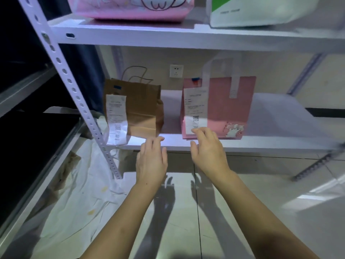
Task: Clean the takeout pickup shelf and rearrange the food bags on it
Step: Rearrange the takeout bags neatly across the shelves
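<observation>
Arms: two bare arms came up from the bottom of the frame toward the middle.
Left hand (151,161): it was flat, fingers straight and close together. It held nothing. Its fingertips reached the front edge of the lower shelf (242,143), just right of the brown bag.
Right hand (208,149): it was open too, fingers spread a little. It held nothing. Its fingertips were at the bottom of the pink bag, over the low end of that bag's receipt; touching or not, I could not tell.
Brown paper bag (141,109): it stood on the lower shelf, left of the middle of the frame, tipped a little. A long white receipt (116,120) hung down its front, past the shelf edge.
Pink bag (227,109): it stood upright on the same shelf, right of the brown bag, with a gap between them. It had white handles and a white slip (195,109) on its front.
Upper shelf (149,36): it ran across the top of the frame. A pink bag with a cartoon drawing (130,8) sat at the top middle, and a white and green bag (261,12) sat at the upper right.
Wall socket (176,71): it was on the wall behind, between the two lower bags.
Floor: a crumpled white sheet (78,193) lay at the lower left.
</observation>
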Demonstrator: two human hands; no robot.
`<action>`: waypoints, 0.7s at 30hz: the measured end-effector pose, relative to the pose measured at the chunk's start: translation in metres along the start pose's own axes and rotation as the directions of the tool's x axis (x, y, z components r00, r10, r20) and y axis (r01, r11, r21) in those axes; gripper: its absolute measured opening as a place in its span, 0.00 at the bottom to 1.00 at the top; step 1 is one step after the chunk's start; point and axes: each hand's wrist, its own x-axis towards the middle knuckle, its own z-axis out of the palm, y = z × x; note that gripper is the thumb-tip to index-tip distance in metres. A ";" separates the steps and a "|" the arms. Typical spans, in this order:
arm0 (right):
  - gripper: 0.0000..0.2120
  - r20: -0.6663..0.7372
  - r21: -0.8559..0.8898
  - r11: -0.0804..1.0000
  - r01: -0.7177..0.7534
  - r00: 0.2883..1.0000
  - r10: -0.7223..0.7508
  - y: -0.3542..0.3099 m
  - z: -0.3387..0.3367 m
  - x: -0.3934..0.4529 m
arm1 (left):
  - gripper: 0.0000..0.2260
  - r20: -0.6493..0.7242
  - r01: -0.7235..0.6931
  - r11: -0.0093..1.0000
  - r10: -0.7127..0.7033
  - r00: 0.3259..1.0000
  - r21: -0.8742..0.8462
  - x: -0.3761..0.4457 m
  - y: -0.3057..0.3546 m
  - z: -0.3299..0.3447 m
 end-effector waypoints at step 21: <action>0.23 -0.059 0.307 0.862 -0.404 0.896 0.441 0.090 -0.096 0.095 | 0.07 0.217 0.412 0.768 -0.350 0.911 -0.490 0.109 0.124 0.003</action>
